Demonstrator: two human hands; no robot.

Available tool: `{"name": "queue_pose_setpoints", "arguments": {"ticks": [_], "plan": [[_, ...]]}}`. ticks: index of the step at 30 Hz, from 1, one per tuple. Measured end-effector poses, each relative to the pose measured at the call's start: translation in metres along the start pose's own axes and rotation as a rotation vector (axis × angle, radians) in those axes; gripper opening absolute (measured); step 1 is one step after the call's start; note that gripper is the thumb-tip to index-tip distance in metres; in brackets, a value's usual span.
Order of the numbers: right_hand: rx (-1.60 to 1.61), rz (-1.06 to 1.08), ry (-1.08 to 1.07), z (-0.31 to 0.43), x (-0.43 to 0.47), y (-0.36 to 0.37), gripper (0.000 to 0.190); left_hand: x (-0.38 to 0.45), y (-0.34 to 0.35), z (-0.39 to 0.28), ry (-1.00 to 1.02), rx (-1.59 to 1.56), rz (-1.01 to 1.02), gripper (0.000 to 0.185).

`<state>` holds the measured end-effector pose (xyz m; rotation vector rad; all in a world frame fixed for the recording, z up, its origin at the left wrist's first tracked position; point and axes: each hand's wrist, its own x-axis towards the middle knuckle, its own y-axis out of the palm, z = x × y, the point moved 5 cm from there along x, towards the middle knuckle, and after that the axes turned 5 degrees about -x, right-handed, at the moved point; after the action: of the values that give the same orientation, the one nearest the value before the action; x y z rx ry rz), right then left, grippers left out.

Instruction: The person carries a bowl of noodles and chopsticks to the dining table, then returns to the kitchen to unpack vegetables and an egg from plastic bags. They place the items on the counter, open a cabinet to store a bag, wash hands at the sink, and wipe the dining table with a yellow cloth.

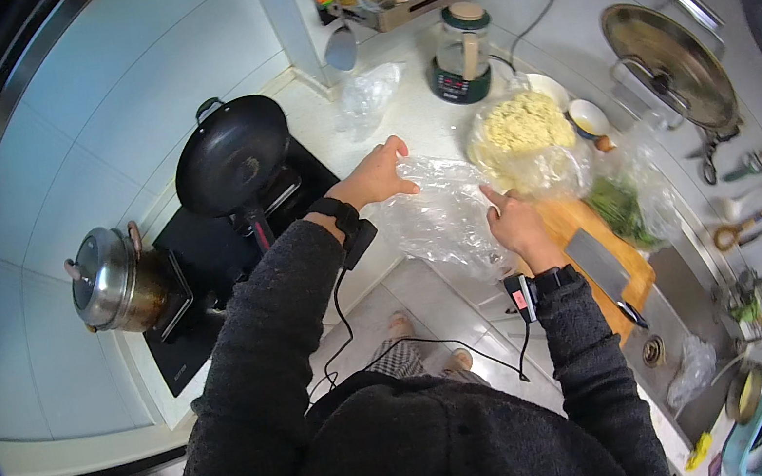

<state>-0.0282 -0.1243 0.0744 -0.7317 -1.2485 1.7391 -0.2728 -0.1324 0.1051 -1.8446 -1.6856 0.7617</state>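
A crumpled clear plastic bag (441, 218) spreads between my two hands at the front edge of the counter, its lower part hanging over the edge. At its upper left is my left hand (379, 175), thumb and fingers apart, with the film beside the fingertips. My right hand (518, 223) has the bag's right side at its curled fingers, the index finger stretched out along the film. Just behind the right hand, another clear bag holds pale yellow crumbly food (528, 126). Close to the right wrist, a cleaver (598, 265) lies on a wooden cutting board (554, 212).
A black wok (238, 148) and a lidded metal pot (117, 277) stand on the cooktop (192, 281) at left. Behind are a glass electric kettle (461, 56) and a condiment rack (424, 7). Bagged greens (619, 206), small bowls (587, 117) and the sink (684, 289) are at right.
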Motion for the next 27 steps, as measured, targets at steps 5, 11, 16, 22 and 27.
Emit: {"name": "queue_pose_setpoints", "arguments": {"ticks": [5, 11, 16, 22, 27], "plan": [[-0.050, 0.313, 0.237, 0.012, 0.062, 0.028, 0.086, 0.009, -0.033, 0.026, -0.073, -0.322, 0.147, 0.044], [-0.150, 0.233, 0.238, 0.031, 0.119, 0.044, 0.091, 0.054, -0.055, 0.075, 0.238, 0.007, 0.179, 0.025], [-0.146, 0.288, 0.164, 0.036, 0.160, 0.051, 0.083, 0.066, -0.034, 0.115, -0.167, 0.420, 0.083, 0.060], [-0.086, 0.073, -0.174, 0.045, 0.208, 0.064, 0.064, 0.072, -0.014, 0.131, -0.413, 0.369, 0.149, 0.112], [0.502, -0.198, -0.160, 0.056, 0.276, 0.061, 0.045, 0.072, -0.009, 0.155, -0.554, 0.276, 0.112, 0.100]]}}
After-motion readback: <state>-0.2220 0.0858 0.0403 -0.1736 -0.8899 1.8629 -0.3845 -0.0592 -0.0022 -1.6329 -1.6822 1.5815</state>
